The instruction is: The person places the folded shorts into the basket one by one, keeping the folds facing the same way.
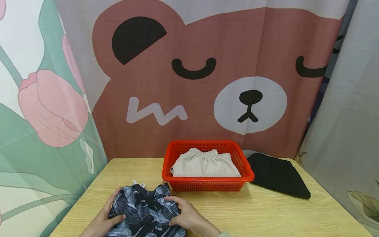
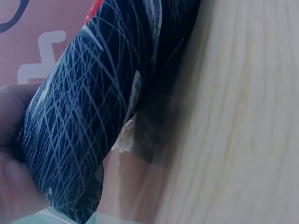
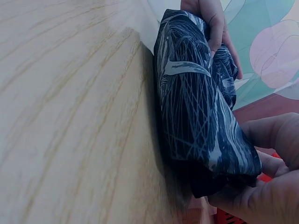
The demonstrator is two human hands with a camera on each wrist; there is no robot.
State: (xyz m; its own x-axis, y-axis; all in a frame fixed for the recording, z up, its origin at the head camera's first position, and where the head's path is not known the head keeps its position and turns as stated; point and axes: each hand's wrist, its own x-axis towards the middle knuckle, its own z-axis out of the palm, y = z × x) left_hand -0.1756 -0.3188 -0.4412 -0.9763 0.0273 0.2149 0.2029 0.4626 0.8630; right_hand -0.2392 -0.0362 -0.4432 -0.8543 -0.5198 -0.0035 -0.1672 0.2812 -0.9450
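Note:
Folded dark patterned shorts [image 1: 145, 210] with a gathered waistband lie at the front of the table, below the basket. My left hand [image 1: 102, 219] grips their left side, thumb on top. On the right side, my right hand [image 1: 190, 215] pinches the cloth between thumb and fingers. In the left wrist view the bunched shorts [image 2: 79, 112] rise from the tabletop beside the left hand [image 2: 16, 186]. The right wrist view has the right hand [image 3: 271, 191] at the near end of the fold and the left hand at the far end.
Behind the shorts stands a red plastic basket [image 1: 207, 185] holding a folded white garment [image 1: 205, 164] with a gathered waist. A folded black garment [image 1: 278, 176] lies right of it on the wooden table [image 1: 266, 214]. A bear-print curtain [image 1: 201, 98] hangs behind.

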